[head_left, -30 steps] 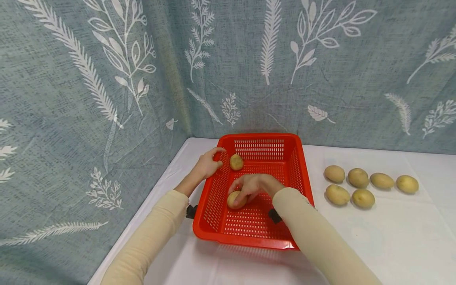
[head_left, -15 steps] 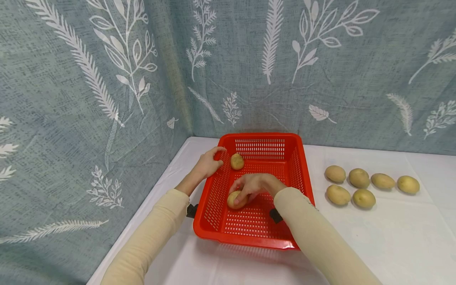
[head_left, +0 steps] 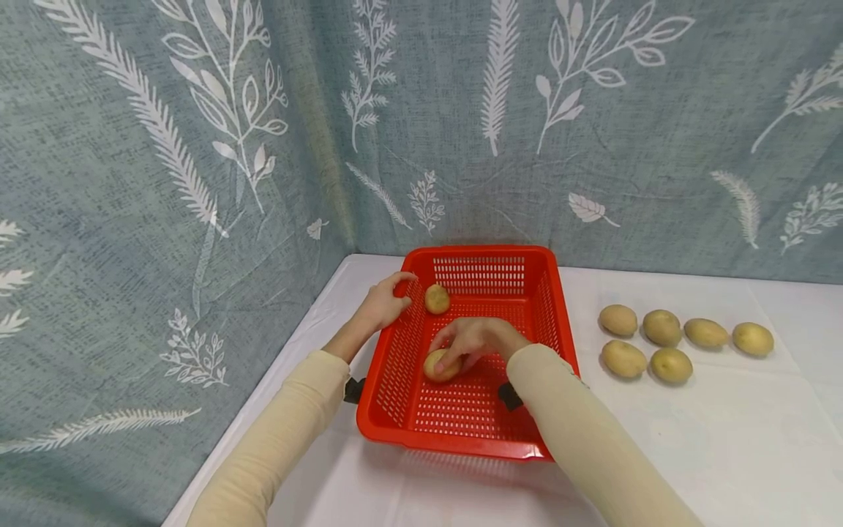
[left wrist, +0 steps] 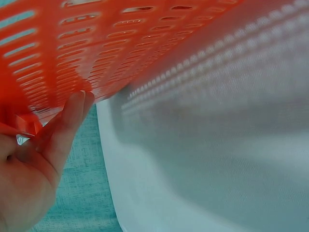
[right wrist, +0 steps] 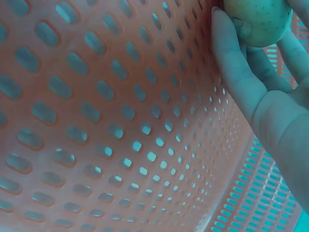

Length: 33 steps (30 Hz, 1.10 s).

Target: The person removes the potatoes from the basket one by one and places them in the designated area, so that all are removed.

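Observation:
A red perforated plastic basket (head_left: 454,444) stands on the white-covered table. At its left rim my left hand (head_left: 385,301) grips the edge, thumb inside; the left wrist view shows its fingers (left wrist: 67,128) lying along the outer wall. My right hand (head_left: 470,342) reaches into the basket and holds a yellow-brown potato (head_left: 438,367) low over the slotted floor. Fingers and thumb curl round this potato (right wrist: 260,21) in the right wrist view, near the basket's wall. Another potato (head_left: 437,299) lies inside by the far left corner.
Right of the basket, several potatoes lie in two rows on the table, among them a front potato (head_left: 623,359) and a far-right potato (head_left: 753,339). A blue-grey leaf-patterned curtain (head_left: 454,197) hangs behind and along the left side.
My right hand has moved slightly up and right in the head view, with the potato still in its grip. The left hand stays on the basket rim.

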### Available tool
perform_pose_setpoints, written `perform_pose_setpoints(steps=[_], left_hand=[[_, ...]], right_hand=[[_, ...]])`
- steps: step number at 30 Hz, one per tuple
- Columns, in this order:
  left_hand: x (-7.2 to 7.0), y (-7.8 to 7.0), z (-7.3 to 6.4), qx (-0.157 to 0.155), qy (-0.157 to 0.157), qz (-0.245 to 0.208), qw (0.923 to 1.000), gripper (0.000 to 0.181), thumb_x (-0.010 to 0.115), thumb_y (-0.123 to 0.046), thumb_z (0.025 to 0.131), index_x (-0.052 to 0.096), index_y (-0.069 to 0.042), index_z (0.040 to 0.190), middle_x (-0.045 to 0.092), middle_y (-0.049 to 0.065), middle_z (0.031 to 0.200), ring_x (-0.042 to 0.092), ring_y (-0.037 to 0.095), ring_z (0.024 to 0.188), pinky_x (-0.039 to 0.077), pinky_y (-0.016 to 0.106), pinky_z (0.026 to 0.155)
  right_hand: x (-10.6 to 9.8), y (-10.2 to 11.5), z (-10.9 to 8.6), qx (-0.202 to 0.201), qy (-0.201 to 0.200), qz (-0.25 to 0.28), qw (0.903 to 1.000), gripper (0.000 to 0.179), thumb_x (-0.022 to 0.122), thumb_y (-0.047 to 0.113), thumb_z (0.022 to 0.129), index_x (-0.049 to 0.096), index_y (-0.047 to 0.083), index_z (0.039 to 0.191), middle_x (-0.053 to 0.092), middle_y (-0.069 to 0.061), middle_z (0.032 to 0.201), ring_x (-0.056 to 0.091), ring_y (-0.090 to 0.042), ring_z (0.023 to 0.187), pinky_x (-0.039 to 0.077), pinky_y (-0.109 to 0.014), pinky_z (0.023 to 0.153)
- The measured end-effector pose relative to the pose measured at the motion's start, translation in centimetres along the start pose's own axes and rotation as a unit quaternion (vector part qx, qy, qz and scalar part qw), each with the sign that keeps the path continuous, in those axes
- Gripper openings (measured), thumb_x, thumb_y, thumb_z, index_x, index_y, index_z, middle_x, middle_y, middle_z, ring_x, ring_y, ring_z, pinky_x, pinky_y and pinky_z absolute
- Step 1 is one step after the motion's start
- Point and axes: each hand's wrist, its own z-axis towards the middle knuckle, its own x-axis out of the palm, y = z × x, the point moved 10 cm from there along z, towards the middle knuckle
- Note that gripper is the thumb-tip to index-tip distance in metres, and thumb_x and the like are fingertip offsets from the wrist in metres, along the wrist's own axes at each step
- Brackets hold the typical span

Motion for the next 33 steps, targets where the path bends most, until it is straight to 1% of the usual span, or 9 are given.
perform_pose_setpoints(steps=[4,9,12,16,19,21,25,30,33], left_hand=[[0.0,0.0,-0.1,0.002,0.000,0.004,1.0000,0.046,0.052,-0.004,0.091,0.050,-0.012,0.136,0.056,0.019,0.120,0.055,0.024,0.078,0.048,0.032,0.068],[0.0,0.0,-0.2,0.001,0.003,0.000,1.0000,0.046,0.052,-0.004,0.091,0.050,-0.012,0.136,0.056,0.020,0.121,0.056,0.025,0.080,0.049,0.034,0.069],[0.1,0.0,-0.1,0.000,0.006,-0.002,1.0000,0.046,0.052,-0.004,0.091,0.049,-0.012,0.136,0.055,0.020,0.122,0.056,0.025,0.081,0.049,0.034,0.070],[0.1,-0.1,-0.1,0.003,0.005,0.002,1.0000,0.046,0.052,-0.004,0.091,0.049,-0.011,0.136,0.055,0.019,0.122,0.055,0.025,0.080,0.048,0.034,0.069],[0.1,-0.1,-0.2,0.005,0.004,0.005,1.0000,0.046,0.052,-0.004,0.091,0.049,-0.011,0.136,0.056,0.019,0.122,0.055,0.025,0.079,0.048,0.033,0.068],[0.1,-0.2,-0.2,0.005,0.005,0.005,1.0000,0.046,0.051,-0.004,0.091,0.049,-0.012,0.136,0.056,0.019,0.122,0.055,0.025,0.078,0.048,0.033,0.068],[0.0,-0.3,-0.2,0.007,0.006,0.006,0.9999,0.047,0.051,-0.004,0.090,0.049,-0.011,0.136,0.055,0.019,0.122,0.055,0.025,0.079,0.048,0.033,0.068],[-0.1,-0.5,-0.2,0.006,0.009,0.012,0.9999,0.047,0.052,-0.004,0.090,0.049,-0.011,0.137,0.056,0.020,0.121,0.055,0.025,0.078,0.048,0.033,0.068],[-0.2,-0.5,-0.3,0.004,0.011,0.016,0.9998,0.047,0.052,-0.004,0.090,0.049,-0.011,0.137,0.056,0.020,0.119,0.055,0.025,0.079,0.048,0.033,0.068]], right_hand=[[-0.6,-0.2,-0.1,0.002,-0.015,0.005,0.9999,0.033,0.075,0.010,0.081,0.065,0.005,0.112,0.060,-0.009,0.105,0.058,-0.022,0.089,0.052,-0.035,0.079],[-1.6,-0.3,-0.3,0.002,-0.042,0.010,0.9991,0.033,0.075,0.012,0.081,0.066,0.007,0.113,0.059,-0.009,0.107,0.057,-0.023,0.092,0.053,-0.035,0.078],[-2.1,-0.1,-0.4,-0.004,-0.055,0.015,0.9984,0.034,0.075,0.014,0.082,0.066,0.007,0.114,0.059,-0.010,0.108,0.057,-0.024,0.093,0.053,-0.035,0.078],[-2.8,0.1,-0.4,-0.019,-0.075,0.037,0.9963,0.037,0.074,0.012,0.082,0.063,0.004,0.117,0.058,-0.010,0.109,0.056,-0.024,0.093,0.053,-0.036,0.079],[-3.2,0.4,-0.5,-0.034,-0.090,0.063,0.9933,0.037,0.073,0.010,0.083,0.062,0.003,0.118,0.058,-0.010,0.110,0.056,-0.025,0.094,0.052,-0.037,0.080],[-3.5,0.6,-0.6,-0.045,-0.101,0.071,0.9913,0.037,0.072,0.010,0.084,0.061,0.002,0.118,0.058,-0.011,0.110,0.056,-0.025,0.094,0.052,-0.037,0.080],[-4.1,0.9,-0.8,-0.054,-0.123,0.095,0.9863,0.038,0.071,0.010,0.085,0.059,0.000,0.120,0.058,-0.013,0.110,0.057,-0.025,0.093,0.052,-0.040,0.082],[-5.2,1.1,-1.1,-0.054,-0.161,0.135,0.9762,0.043,0.071,0.007,0.085,0.056,-0.001,0.124,0.058,-0.015,0.111,0.058,-0.026,0.094,0.051,-0.041,0.084],[-5.7,1.3,-1.4,-0.051,-0.176,0.158,0.9702,0.045,0.071,0.008,0.085,0.053,-0.001,0.126,0.057,-0.015,0.111,0.058,-0.026,0.094,0.050,-0.040,0.085]])
